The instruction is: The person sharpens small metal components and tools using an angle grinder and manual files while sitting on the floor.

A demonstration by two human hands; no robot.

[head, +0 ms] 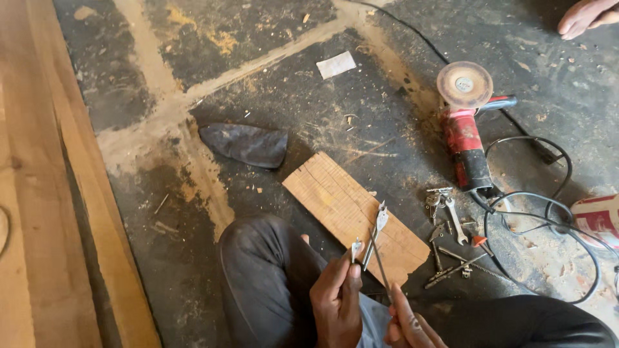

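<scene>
Steel bits, three of them by my count, are fanned upward between the two hands at the bottom of the view; the left hand (336, 298) pinches one short spade bit (356, 248) between thumb and curled fingers, fully closed on its shank; the right hand (407, 322) is closed low on two longer bits (379, 227) whose shanks cross, their flat heads standing above a wooden offcut (354, 209) on the floor; how the right fingers wrap cannot be told exactly, since the hand is cut by the lower edge.

One offcut only, lying flat and slanted just beyond the person's knee (264, 270); one dark scrap of cloth or leather (246, 144) sits near its upper left, apart from it; one small pale slip of paper (336, 64) lies farther up.

One red angle grinder (465, 132) rests to the right, its single round disc facing up, its black cable (548, 212) looping in several coils beside it; below the grinder is a scatter of small metal tools (451, 238), among them one open spanner, the rest too small to count surely.

Long timber planks (45, 193) run down the left edge; another person's hand (585, 16) shows in the top right corner; sawdust streaks the dark floor (193, 38).
</scene>
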